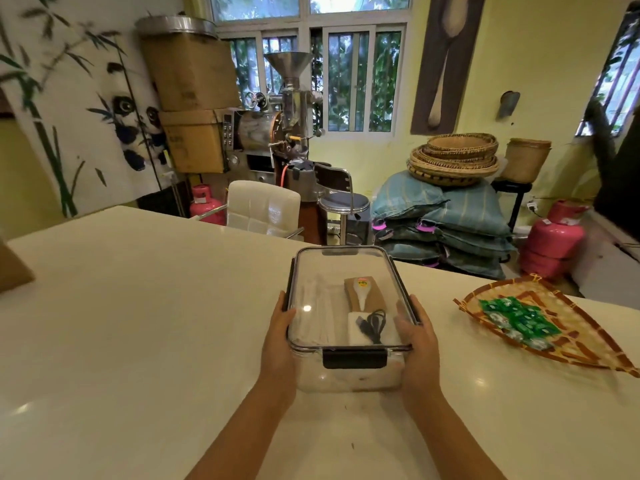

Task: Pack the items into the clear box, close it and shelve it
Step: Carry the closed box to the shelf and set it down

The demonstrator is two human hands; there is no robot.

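The clear box [346, 268] stands on the cream table [138, 323] with its transparent lid on and a dark front latch [354, 358] down. Inside lie a brown card pack with a white tool [363, 294], a coiled black cable [373, 325] on a white pad, and pale wrapped sticks [317, 313] at the left. My left hand [278, 344] grips the box's left side, thumb on the lid. My right hand [417, 341] grips the right side the same way.
A woven fan-shaped tray [568, 355] with green wrapped sweets [516, 320] lies at the right of the table. A brown cardboard corner [12, 268] sits at the left edge. Beyond the table are a white chair [261, 206], a stool, sacks and pink gas cylinders.
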